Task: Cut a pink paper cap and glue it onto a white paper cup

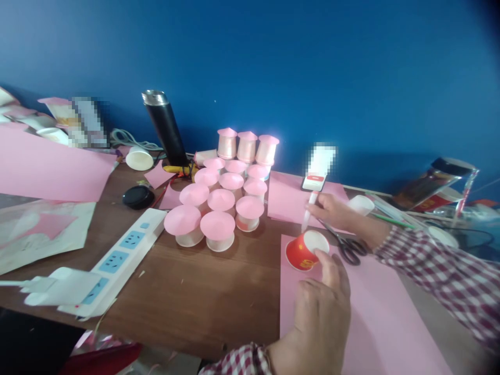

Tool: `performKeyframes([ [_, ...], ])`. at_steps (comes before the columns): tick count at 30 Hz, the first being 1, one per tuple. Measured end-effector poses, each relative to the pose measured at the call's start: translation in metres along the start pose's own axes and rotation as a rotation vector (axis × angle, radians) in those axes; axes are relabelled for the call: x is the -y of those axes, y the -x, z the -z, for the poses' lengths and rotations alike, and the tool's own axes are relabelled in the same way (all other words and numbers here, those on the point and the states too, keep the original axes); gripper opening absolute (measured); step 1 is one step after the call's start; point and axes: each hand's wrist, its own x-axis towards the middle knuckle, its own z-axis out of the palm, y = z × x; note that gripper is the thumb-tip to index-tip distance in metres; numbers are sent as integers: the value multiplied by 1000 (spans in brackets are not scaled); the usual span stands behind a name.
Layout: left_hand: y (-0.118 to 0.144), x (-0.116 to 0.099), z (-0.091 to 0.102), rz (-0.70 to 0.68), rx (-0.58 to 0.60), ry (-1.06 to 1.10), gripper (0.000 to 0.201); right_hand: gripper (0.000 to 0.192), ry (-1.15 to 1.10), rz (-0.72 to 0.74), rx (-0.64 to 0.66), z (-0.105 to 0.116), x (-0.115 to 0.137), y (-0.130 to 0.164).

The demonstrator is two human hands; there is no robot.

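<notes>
A red paper cup (300,253) with yellow markings lies tilted on the pink paper sheet (363,317), its white end turned up and to the right. My left hand (322,307) is closed at it, a finger on the rim; the other fingertips are partly hidden. Just above the cup, my right hand (336,211) grips a slim white pen-shaped tube (311,204), narrow tip down. Black-handled scissors (347,249) lie beneath the right wrist. Left of the cup stand several paper cups with pink paper discs (217,226) on top.
A white power strip (121,260) with a plugged-in charger lies at left. Behind it are a black round case (138,197) and a black flask (166,127). A phone (318,166) leans at the back; a jar (433,179) lies right.
</notes>
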Motion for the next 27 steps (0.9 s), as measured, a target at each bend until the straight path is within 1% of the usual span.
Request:
performKeyframes([
  [1,0,4,4,-11,-10,8,48,29,-40,-33,-74,3,-3,8],
  [3,-4,14,11,-25,7,37,49,33,-126,-98,-215,8,-9,29],
  [5,-14,28,18,-78,71,102,51,34,-214,-142,-337,12,-14,54],
  [8,-37,51,29,-228,265,225,50,29,-339,-182,-478,13,-18,98],
  [10,-54,64,36,-297,368,248,45,24,-325,-170,-549,10,-17,130],
  [13,-72,74,47,-410,439,253,32,15,-167,-88,-596,-2,-7,173],
  [15,-80,76,52,-475,483,243,27,14,-79,-9,-577,-15,4,195],
  [17,-87,75,56,-497,550,206,26,15,11,116,-481,-30,17,208],
  [19,-95,73,59,-519,588,196,24,21,71,274,-377,-47,31,213],
  [21,-102,72,62,-523,645,195,24,28,140,368,-301,-64,44,212],
  [24,-108,73,65,-515,718,201,25,30,266,418,-261,-86,59,205],
  [27,-108,74,67,-509,741,196,25,30,356,372,-295,-102,66,193],
])
